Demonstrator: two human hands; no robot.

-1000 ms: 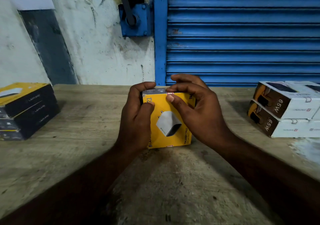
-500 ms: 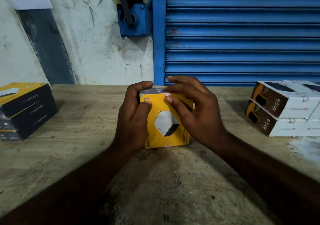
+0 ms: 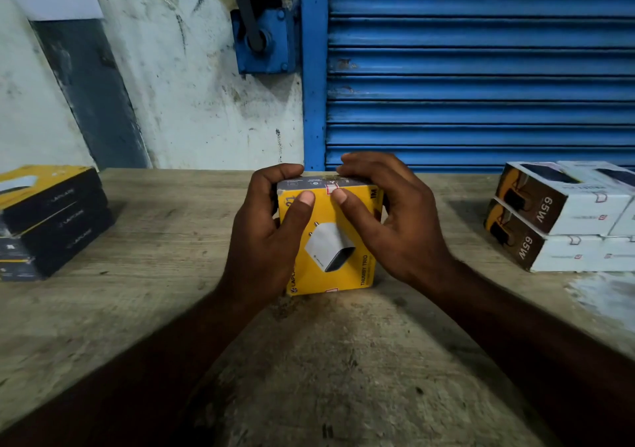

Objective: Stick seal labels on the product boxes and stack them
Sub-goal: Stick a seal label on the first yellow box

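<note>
Yellow product box (image 3: 330, 250) stood on the wooden table (image 3: 154, 309), fingers of both hands clamped round it: the left hand (image 3: 264, 237) steadied it while the thumb of the right hand (image 3: 395, 226) pressed a seal label (image 3: 332, 190) over its top edge, seemingly to bond it

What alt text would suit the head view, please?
Left hand and right hand grip a yellow product box on a wooden table, the right thumb pressing a seal label at its top edge. Dark boxes are stacked left, white boxes right, before a blue shutter.
</note>
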